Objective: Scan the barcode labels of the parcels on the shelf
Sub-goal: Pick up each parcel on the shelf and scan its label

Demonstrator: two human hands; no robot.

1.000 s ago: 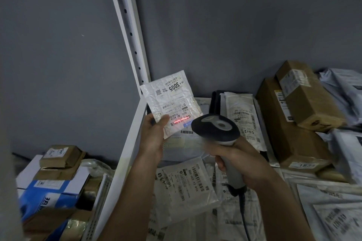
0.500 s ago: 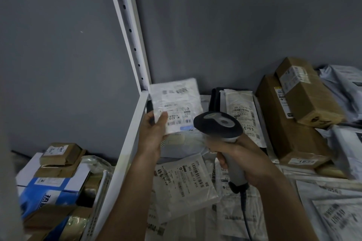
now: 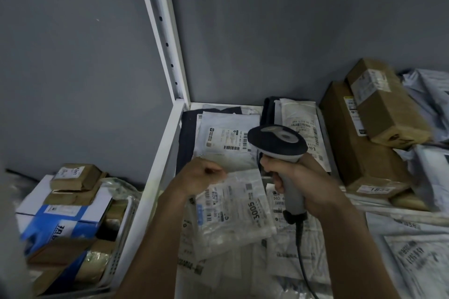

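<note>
Right hand [image 3: 308, 184] wrapped around the grey handle of the scanner [image 3: 277, 143], dark head tipped forward and left, cable [image 3: 302, 260] trailing down from the butt of the handle toward the bottom edge. Left hand [image 3: 201, 177] curled into a loose fist just left of the scanner, knuckles up; whether it pinches anything cannot be told (a little blur there). Directly beneath that fist, flat on the shelf [image 3: 160, 165], a clear bag [image 3: 233, 209] with a white label reading 3005, partly hidden by the left wrist. Just beyond both hands, farther back on the shelf, a pale mailer [image 3: 228, 133] lying label up with its barcode in plain sight, overlapping a dark pouch [image 3: 187, 136] against the white frame. Behind the scanner head, another white mailer [image 3: 303, 119], upright-ish against the back. Right of the right hand, two brown boxes [image 3: 386, 109], the smaller tilted atop the larger, and grey bags [image 3: 430, 170] past them. Left of the left arm, outside the frame and lower down, a pile of cartons [image 3: 70, 204] with a blue-and-white one among brown.
</note>
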